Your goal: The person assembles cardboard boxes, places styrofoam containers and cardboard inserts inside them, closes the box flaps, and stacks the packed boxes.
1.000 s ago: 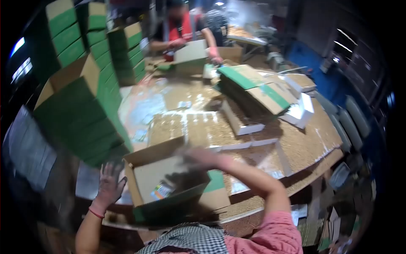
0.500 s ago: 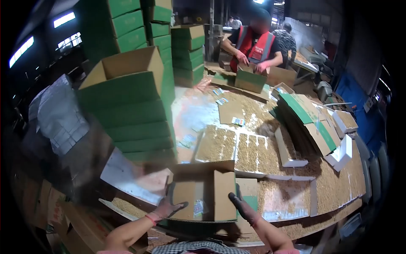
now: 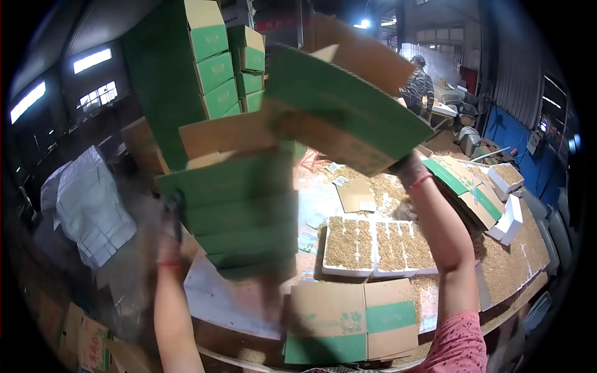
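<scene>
A green and brown cardboard box (image 3: 348,109) is raised and tilted in front of me, its open top facing away. My right hand (image 3: 410,171), in a dark glove, grips its lower right corner. My left hand (image 3: 172,217), also gloved and somewhat blurred, is at the left side of a stack of green boxes (image 3: 242,205), its fingers seemingly stretched out along it. Whether it presses on the stack cannot be made out. The raised box overlaps the stack's upper right in view. Flattened cardboard boxes (image 3: 329,308) lie on the worktable before me.
White foam trays (image 3: 348,273) of brown grainy material stand mid-table. Folded cartons (image 3: 463,186) lean at the right beside a white foam piece (image 3: 507,221). Tall green box stacks (image 3: 214,74) rise behind; white wrapped sheets (image 3: 93,208) stand left. A person (image 3: 418,87) is at the back.
The open box went from low in front of me up and forward, now in my right hand alone. My left hand moved left to the stack. The co-worker in the red vest is now hidden.
</scene>
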`<move>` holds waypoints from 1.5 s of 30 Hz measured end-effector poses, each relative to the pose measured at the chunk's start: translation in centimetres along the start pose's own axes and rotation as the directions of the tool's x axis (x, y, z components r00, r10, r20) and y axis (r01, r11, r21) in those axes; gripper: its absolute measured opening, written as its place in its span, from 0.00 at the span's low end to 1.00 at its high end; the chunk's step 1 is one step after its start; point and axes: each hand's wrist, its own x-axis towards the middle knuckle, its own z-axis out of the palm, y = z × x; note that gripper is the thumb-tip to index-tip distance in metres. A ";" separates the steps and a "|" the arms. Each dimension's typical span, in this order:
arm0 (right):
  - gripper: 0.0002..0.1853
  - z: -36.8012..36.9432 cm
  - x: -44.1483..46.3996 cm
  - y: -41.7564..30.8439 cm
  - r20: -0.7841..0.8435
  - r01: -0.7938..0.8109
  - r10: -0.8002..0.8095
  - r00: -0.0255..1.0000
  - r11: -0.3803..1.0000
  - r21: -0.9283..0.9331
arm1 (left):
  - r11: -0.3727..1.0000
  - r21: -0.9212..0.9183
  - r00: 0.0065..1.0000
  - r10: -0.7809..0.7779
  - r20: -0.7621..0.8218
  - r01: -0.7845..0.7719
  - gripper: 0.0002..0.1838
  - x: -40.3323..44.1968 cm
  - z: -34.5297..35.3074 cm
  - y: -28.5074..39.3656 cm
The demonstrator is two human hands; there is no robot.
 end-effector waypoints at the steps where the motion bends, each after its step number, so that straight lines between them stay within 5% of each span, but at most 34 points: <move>1: 0.26 1.7 1.5 1.5 0.039 -0.044 0.044 0.998 0.999 0.009 | 1.000 -0.017 0.999 0.011 0.040 -0.010 0.25 -0.4 0.3 -1.5; 5: 0.28 7.9 4.2 8.2 0.269 -0.284 0.277 0.922 0.959 -0.013 | 0.991 -0.023 0.990 0.133 0.055 -0.132 0.27 -2.1 3.3 2.7; 6: 0.29 9.8 4.1 9.3 0.349 -0.330 0.323 0.880 0.943 -0.040 | 0.978 -0.205 0.999 -0.036 0.012 0.037 0.33 -2.3 4.3 4.3; 7: 0.32 11.9 3.8 9.9 0.488 0.004 0.129 0.863 0.965 -0.262 | 0.978 -0.199 0.998 -0.060 0.025 0.064 0.33 -2.0 3.4 3.3; 8: 0.33 13.4 2.7 9.6 0.316 -0.252 0.312 0.896 0.943 -0.218 | 1.000 -0.015 0.999 -0.020 0.043 0.021 0.31 -2.2 1.8 1.5; 10: 0.35 13.8 1.5 9.8 0.283 -0.294 0.329 0.901 0.942 -0.161 | 0.995 0.070 0.993 0.074 -0.088 -0.068 0.28 -2.0 0.4 -3.8; 12: 0.36 9.9 0.4 10.3 0.229 -0.443 0.427 0.875 0.896 0.021 | 0.468 0.786 0.887 0.412 0.210 -0.404 0.28 -3.7 2.5 3.3; 13: 0.37 4.9 -0.3 11.1 0.234 -0.532 0.496 0.836 0.838 0.122 | 0.506 0.766 0.876 0.458 0.149 -0.395 0.28 -5.2 2.6 2.9; 14: 0.36 0.1 -2.3 11.3 -0.004 -0.390 0.391 0.920 0.918 0.075 | 0.543 0.743 0.860 0.502 0.088 -0.392 0.28 -6.8 2.7 2.5; 15: 0.35 -5.0 -6.4 10.9 -0.209 -0.190 0.139 0.968 0.950 -0.247 | 0.569 0.744 0.853 0.522 0.002 -0.349 0.28 -9.4 3.4 2.3; 16: 0.33 -10.4 -12.1 10.5 -0.249 -0.038 -0.156 0.956 0.775 -0.631 | 0.599 0.739 0.839 0.537 -0.085 -0.309 0.28 -12.0 4.0 2.1; 17: 0.30 -15.1 -17.5 10.0 -0.173 -0.066 -0.371 0.912 0.283 -0.957 | 0.786 0.612 0.897 0.331 -0.293 -0.090 0.29 -16.7 4.2 -2.1; 18: 0.30 -20.4 -23.3 10.7 -0.309 -0.311 -0.473 0.825 0.076 -0.947 | 0.975 0.054 0.852 -0.161 -0.499 0.216 0.30 -21.4 5.5 -6.0; 19: 0.33 -22.9 -29.0 10.9 -0.445 -0.532 -0.486 0.752 -0.049 -0.845 | 0.738 -0.530 0.658 -0.648 -0.383 0.418 0.31 -26.2 7.3 -9.3; 20: 0.36 -23.1 -33.0 10.9 -0.674 -0.738 -0.361 0.644 -0.063 -0.672 | 0.719 -0.514 0.676 -0.666 -0.317 0.467 0.31 -30.2 10.2 -8.9; 21: 0.37 -28.5 -37.1 14.0 -0.682 -0.700 -0.199 0.704 -0.026 -0.714 | 0.703 -0.492 0.690 -0.680 -0.250 0.514 0.31 -34.1 13.2 -8.4; 22: 0.37 -33.8 -41.1 17.0 -0.670 -0.670 -0.031 0.742 0.028 -0.742 | 0.803 0.072 0.804 -0.594 0.036 0.591 0.32 -36.6 16.2 -6.4; 23: 0.35 -29.4 -41.2 16.4 -0.721 -0.737 0.156 0.675 0.082 -0.671 | 0.742 0.587 0.728 -0.592 0.346 0.324 0.34 -37.9 18.1 -5.2; 24: 0.35 -25.7 -40.8 13.8 -0.723 -0.739 0.156 0.673 0.088 -0.668 | 0.742 0.590 0.728 -0.590 0.350 0.319 0.34 -37.9 18.6 -3.6; 26: 0.31 -21.2 -38.4 8.6 -0.529 -0.386 0.026 0.848 0.714 -0.584 | 0.644 0.476 0.596 -0.756 0.271 0.600 0.36 -36.8 19.2 -0.1; 27: 0.28 -21.7 -37.7 7.9 -0.469 -0.260 -0.224 0.854 0.597 -0.759 | 0.650 0.697 0.836 -0.532 0.134 0.302 0.36 -38.4 19.0 -2.0; 28: 0.28 -21.1 -36.3 5.7 -0.415 -0.169 -0.304 0.858 0.595 -0.786 | 0.634 0.611 0.751 -0.653 0.094 0.474 0.37 -35.8 18.8 3.2; 29: 0.27 -20.4 -34.9 3.4 -0.356 -0.076 -0.385 0.851 0.581 -0.810 | 0.897 -0.026 0.895 -0.439 0.080 0.442 0.41 -35.2 19.8 5.4; 30: 0.27 -20.5 -34.3 2.5 -0.393 -0.097 -0.365 0.844 0.616 -0.782 | 0.869 0.047 0.870 -0.492 -0.035 0.493 0.45 -34.8 18.3 2.3; 31: 0.26 -20.4 -33.6 1.9 -0.426 -0.115 -0.343 0.837 0.650 -0.751 | 0.821 0.554 0.989 -0.145 -0.034 0.139 0.50 -32.4 19.9 8.2; 32: 0.25 -20.0 -33.3 1.8 -0.476 -0.211 -0.372 0.797 0.566 -0.797 | 0.637 0.760 0.986 0.167 0.028 -0.129 0.55 -31.5 20.1 9.4; 33: 0.24 -23.3 -33.0 4.4 -0.502 -0.149 -0.303 0.810 0.721 -0.676 | 0.650 0.687 0.930 0.353 0.104 -0.324 0.57 -30.0 21.1 13.5; 35: 0.24 -24.4 -32.7 5.4 -0.464 -0.116 -0.152 0.873 0.859 -0.499 | 0.212 0.824 0.851 0.113 0.513 -0.525 0.48 -27.9 22.4 18.8; 37: 0.25 -25.3 -31.9 3.4 -0.339 -0.041 -0.254 0.906 0.743 -0.668 | 0.321 0.775 0.795 -0.096 0.599 -0.545 0.42 -26.1 23.1 19.9; 38: 0.26 -20.7 -31.1 0.0 -0.222 0.088 -0.521 0.824 0.506 -0.858 | 0.448 0.720 0.676 -0.289 0.678 -0.531 0.36 -25.4 23.4 20.2; 39: 0.26 -18.5 -30.7 -2.0 -0.026 0.106 -0.598 0.801 0.184 -0.977 | 0.469 0.603 0.597 -0.183 0.781 -0.646 0.29 -25.4 23.5 20.3; 41: 0.26 -17.4 -31.2 0.4 0.371 0.289 -0.196 0.908 -0.348 -0.892 | 0.485 0.640 0.558 -0.324 0.764 -0.596 0.24 -24.9 25.3 21.2; 44: 0.21 -14.0 -33.5 -0.2 0.366 0.262 -0.253 0.896 -0.366 -0.893 | 0.631 0.622 0.537 -0.359 0.764 -0.463 0.19 -21.3 23.6 16.3; 45: 0.16 -14.2 -34.1 -0.6 0.419 0.359 -0.303 0.856 -0.234 -0.903 | 0.565 0.674 0.568 -0.386 0.726 -0.477 0.23 -20.5 24.1 15.6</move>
